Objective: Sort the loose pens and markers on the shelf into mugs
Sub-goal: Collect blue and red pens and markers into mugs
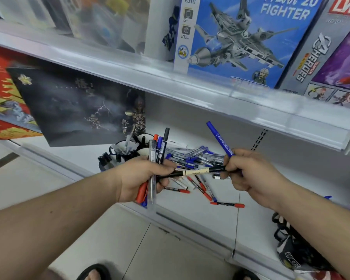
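My left hand (143, 178) grips an upright bundle of pens and markers (157, 150) in red, blue, black and clear. My right hand (249, 171) holds a blue marker (218, 138) that points up and left. A black and cream pen (194, 172) lies crosswise between both hands, each hand touching one end. Behind the hands, a pile of loose blue, red and clear pens (192, 158) lies on the white lower shelf (251, 217). Two white mugs with black cat-shaped rims (123, 150) stand behind my left hand, one holding a clear pen.
An upper shelf edge (190, 85) juts out above the pens. Toy boxes stand on both shelves, a dark one (75, 106) just left of the mugs. A black bag (291, 245) rests at the lower right. Tiled floor and sandalled feet lie below.
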The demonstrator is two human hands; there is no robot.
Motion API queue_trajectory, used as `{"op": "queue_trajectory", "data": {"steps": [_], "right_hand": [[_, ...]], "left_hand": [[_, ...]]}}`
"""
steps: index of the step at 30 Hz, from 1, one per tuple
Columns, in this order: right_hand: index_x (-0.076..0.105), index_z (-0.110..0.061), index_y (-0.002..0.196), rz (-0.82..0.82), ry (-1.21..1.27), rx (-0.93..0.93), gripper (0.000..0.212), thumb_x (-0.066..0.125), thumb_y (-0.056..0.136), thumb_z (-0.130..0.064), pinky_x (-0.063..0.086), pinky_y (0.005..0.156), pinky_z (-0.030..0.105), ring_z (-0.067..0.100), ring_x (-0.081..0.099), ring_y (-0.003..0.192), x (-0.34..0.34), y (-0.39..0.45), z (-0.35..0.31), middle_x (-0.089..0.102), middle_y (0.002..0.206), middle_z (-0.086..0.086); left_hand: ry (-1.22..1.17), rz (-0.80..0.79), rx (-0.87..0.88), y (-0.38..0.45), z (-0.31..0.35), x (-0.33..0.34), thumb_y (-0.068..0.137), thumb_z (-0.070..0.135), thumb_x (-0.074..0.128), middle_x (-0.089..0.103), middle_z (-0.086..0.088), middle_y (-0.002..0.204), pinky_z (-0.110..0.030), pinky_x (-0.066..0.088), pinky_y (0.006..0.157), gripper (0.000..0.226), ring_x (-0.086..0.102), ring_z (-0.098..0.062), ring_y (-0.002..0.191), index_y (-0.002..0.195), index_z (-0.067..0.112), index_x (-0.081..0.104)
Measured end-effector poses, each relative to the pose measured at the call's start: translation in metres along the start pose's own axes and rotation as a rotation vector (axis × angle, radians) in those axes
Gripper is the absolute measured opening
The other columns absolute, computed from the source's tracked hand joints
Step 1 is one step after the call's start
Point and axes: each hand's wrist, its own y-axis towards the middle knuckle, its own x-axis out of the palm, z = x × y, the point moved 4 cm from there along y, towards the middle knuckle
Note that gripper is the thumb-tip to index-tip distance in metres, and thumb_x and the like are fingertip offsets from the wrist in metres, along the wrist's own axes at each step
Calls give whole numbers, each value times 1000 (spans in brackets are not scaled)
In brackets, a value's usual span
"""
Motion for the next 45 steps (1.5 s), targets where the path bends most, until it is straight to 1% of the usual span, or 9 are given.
{"op": "queue_trajectory", "data": {"steps": [7, 11, 17, 22, 28, 31, 36, 40, 45], "right_hand": [[60, 1, 95, -110, -186, 126, 9, 60, 94, -8, 14, 42, 21, 10, 20, 39, 46, 24, 34, 73, 80, 16], [63, -3, 94, 106, -141, 166, 16, 60, 96, -18, 18, 39, 21, 9, 27, 38, 56, 64, 53, 62, 68, 11], [60, -6, 83, 157, -100, 191, 12, 61, 92, -14, 20, 42, 21, 14, 30, 43, 78, 107, 84, 54, 58, 7], [60, -2, 78, 187, -165, 203, 20, 63, 89, -18, 25, 50, 28, 16, 33, 43, 84, 125, 115, 57, 59, 8], [63, -3, 78, 216, -110, 260, 21, 63, 91, -20, 23, 50, 27, 16, 32, 42, 88, 133, 126, 51, 55, 6], [68, -6, 86, 215, -43, 283, 30, 55, 97, -30, 23, 50, 25, 14, 31, 41, 90, 131, 123, 44, 51, 4], [71, -12, 85, 300, 158, 320, 28, 46, 96, -19, 26, 49, 23, 13, 43, 49, 85, 120, 107, 49, 58, 3], [71, -10, 90, 226, 228, 189, 23, 49, 97, -13, 31, 50, 25, 14, 42, 50, 96, 100, 72, 52, 59, 3], [63, -23, 95, 101, 181, -70, 13, 52, 100, -17, 41, 66, 30, 6, 57, 62, 125, 63, 25, 65, 64, 2]], "left_hand": [[-35, 311, 140, 9, 22, -69, 91, -3, 59, 70, -5, 69, -19, 50, 48, 12, 63, -9, 52, 89, 7, 66], [215, 702, 281, 24, 30, -134, 83, -3, 69, 73, -18, 94, -29, 54, 59, 11, 71, -16, 63, 94, 0, 69], [693, 971, 353, 68, 50, -162, 85, 26, 58, 70, -13, 72, -37, 56, 61, 25, 63, -28, 64, 70, 7, 62], [1088, 959, 303, 124, 62, -156, 94, 29, 58, 51, -5, 64, -32, 43, 63, 27, 57, -31, 72, 76, 11, 51], [1445, 664, 7, 196, 38, -151, 88, 7, 50, 58, -12, 97, -34, 47, 81, 13, 60, -31, 95, 100, 9, 56], [1536, 518, -54, 218, 24, -150, 88, 7, 51, 64, -15, 107, -32, 47, 71, 17, 60, -27, 91, 102, 4, 59], [1056, 573, 179, 208, 45, -153, 88, 16, 60, 62, -4, 79, -30, 47, 63, 5, 58, -21, 73, 86, 13, 57], [326, 273, 188, 149, 55, -121, 87, -11, 54, 72, 2, 80, -28, 44, 61, 30, 53, -12, 59, 105, 9, 65], [-30, -5, 170, 75, 53, -81, 86, -7, 57, 71, -5, 90, -22, 43, 49, 33, 49, -11, 53, 113, 10, 65]]}}
